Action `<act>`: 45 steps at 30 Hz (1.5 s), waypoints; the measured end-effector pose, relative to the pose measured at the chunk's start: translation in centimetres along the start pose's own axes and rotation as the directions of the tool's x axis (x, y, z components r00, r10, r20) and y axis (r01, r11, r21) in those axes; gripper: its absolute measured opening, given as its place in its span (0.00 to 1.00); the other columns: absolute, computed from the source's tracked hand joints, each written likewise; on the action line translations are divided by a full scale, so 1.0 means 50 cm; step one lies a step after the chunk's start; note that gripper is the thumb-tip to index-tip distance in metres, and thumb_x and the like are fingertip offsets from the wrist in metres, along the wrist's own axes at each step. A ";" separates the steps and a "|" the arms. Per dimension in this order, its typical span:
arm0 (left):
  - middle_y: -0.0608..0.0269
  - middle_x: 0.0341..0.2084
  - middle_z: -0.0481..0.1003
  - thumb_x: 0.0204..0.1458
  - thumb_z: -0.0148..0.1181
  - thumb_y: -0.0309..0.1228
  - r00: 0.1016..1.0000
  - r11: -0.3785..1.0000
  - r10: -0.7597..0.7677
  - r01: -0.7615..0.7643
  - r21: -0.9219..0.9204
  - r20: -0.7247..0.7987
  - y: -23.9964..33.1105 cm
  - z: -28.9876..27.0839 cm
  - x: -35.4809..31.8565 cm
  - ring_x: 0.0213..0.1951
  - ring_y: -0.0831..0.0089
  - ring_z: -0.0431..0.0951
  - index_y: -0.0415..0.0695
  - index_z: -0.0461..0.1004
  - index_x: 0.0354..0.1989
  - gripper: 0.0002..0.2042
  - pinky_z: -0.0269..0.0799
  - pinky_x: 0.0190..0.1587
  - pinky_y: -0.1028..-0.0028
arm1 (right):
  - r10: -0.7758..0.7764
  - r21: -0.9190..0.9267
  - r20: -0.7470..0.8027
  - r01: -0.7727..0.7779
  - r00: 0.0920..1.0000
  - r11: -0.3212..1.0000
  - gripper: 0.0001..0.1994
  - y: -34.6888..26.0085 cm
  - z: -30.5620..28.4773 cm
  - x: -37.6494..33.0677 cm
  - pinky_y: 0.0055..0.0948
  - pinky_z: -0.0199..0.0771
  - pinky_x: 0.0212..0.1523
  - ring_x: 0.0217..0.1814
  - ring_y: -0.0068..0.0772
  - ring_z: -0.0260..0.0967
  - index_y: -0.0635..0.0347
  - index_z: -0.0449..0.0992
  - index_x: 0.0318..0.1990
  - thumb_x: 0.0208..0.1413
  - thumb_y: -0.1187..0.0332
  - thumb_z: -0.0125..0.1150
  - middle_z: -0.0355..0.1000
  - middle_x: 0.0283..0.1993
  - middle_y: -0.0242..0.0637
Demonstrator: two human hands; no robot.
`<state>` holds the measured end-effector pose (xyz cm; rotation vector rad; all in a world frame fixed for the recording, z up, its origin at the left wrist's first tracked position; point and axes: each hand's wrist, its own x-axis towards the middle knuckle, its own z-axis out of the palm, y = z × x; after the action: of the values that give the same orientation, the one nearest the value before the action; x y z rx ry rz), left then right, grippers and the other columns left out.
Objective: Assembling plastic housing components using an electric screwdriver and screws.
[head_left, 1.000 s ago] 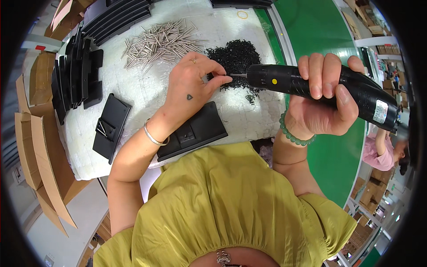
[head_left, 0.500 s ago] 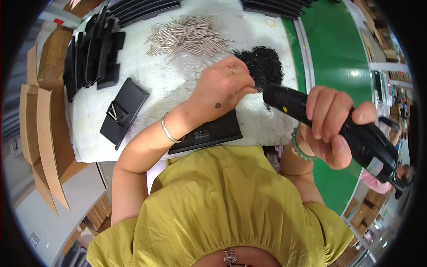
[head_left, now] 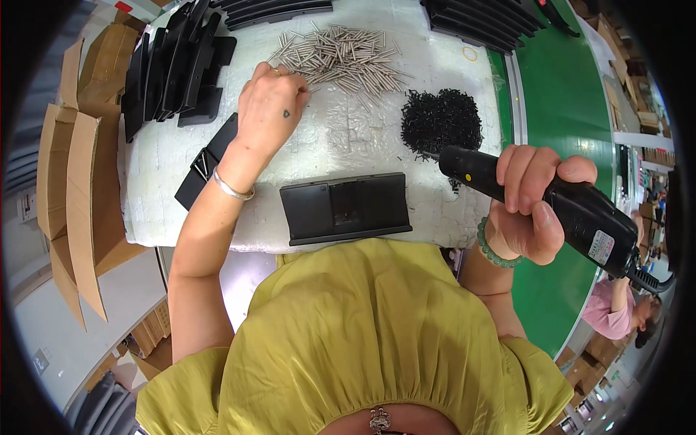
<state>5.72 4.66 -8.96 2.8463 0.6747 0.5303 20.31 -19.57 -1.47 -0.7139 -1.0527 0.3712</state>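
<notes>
At the bench's [head_left: 319, 156] far edge, left of the middle: left hand [head_left: 268, 105], back up, fingers curled in, just beside the near left fringe of a loose heap of pins [head_left: 348, 61]. Fingertips hidden; cannot tell whether anything is pinched in them. Silver bangle [head_left: 233, 188] on that wrist.

Off the bench's right edge: right hand [head_left: 523, 226], fingers and thumb wrapped round a black driver [head_left: 594, 221], firm hold. Driver slants, cord end low and outward, nose over the bench. Its bit points at the near side of a dense heap of screws [head_left: 442, 119], black, close to the right edge; contact unclear. Green beads [head_left: 499, 246] round the wrist.

At the near edge, about mid-length: black plate [head_left: 308, 210], lying long side along the edge, recess in its middle, neither hand on it. Toward the left edge, a second plate [head_left: 190, 190], set aslant, partly covered by the left forearm; slim bright pieces [head_left: 200, 163] on it.

Far left corner: black parts [head_left: 174, 69] standing in a row. Far right corner: another stack [head_left: 478, 18], ribbed in look. Yellow band [head_left: 470, 54] lies near it, toward the right edge.

Beyond the left edge, an open carton [head_left: 90, 188], flaps out. Beyond the right, a green surface [head_left: 562, 123]; farther off, a co-worker's pink sleeve [head_left: 605, 312].
</notes>
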 end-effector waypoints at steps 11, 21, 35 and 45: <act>0.63 0.22 0.75 0.40 0.62 0.24 1.000 0.903 -0.017 0.016 -0.430 0.002 0.080 -0.083 -0.154 0.29 0.65 0.74 0.43 0.75 0.25 0.03 0.71 0.31 0.69 | 0.165 0.027 0.179 -0.172 0.970 0.985 0.21 0.013 0.079 -0.004 0.24 0.57 0.29 0.20 0.20 0.58 0.51 0.63 0.49 0.43 0.70 0.56 0.62 0.22 0.25; 0.68 0.22 0.73 0.34 0.62 0.21 0.994 0.892 -0.098 0.066 -0.447 -0.049 0.105 -0.046 -0.232 0.28 0.68 0.72 0.45 0.74 0.23 0.06 0.71 0.26 0.72 | 0.292 -0.017 0.351 -0.306 0.889 0.952 0.21 0.037 0.107 -0.011 0.26 0.61 0.29 0.21 0.22 0.61 0.47 0.59 0.48 0.46 0.70 0.56 0.63 0.25 0.26; 0.69 0.22 0.72 0.36 0.61 0.23 0.990 0.887 -0.131 0.090 -0.453 -0.058 0.111 -0.038 -0.231 0.28 0.69 0.71 0.45 0.73 0.22 0.04 0.71 0.27 0.71 | 0.266 0.002 0.359 -0.286 0.895 0.958 0.21 0.067 0.127 -0.016 0.26 0.59 0.29 0.21 0.22 0.59 0.49 0.58 0.49 0.45 0.72 0.54 0.63 0.24 0.26; 0.66 0.18 0.69 0.34 0.62 0.23 0.992 0.864 -0.064 0.000 -0.503 -0.110 0.125 -0.029 -0.237 0.25 0.68 0.70 0.43 0.72 0.20 0.05 0.69 0.25 0.71 | 0.290 -0.063 0.568 -0.310 0.770 0.948 0.16 0.074 0.155 0.024 0.25 0.62 0.21 0.18 0.25 0.60 0.53 0.57 0.39 0.45 0.77 0.57 0.65 0.24 0.30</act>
<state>-2.21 -6.21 -9.71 2.3215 0.5067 0.7564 14.23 -13.45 -0.87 -0.7609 -1.4989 0.9266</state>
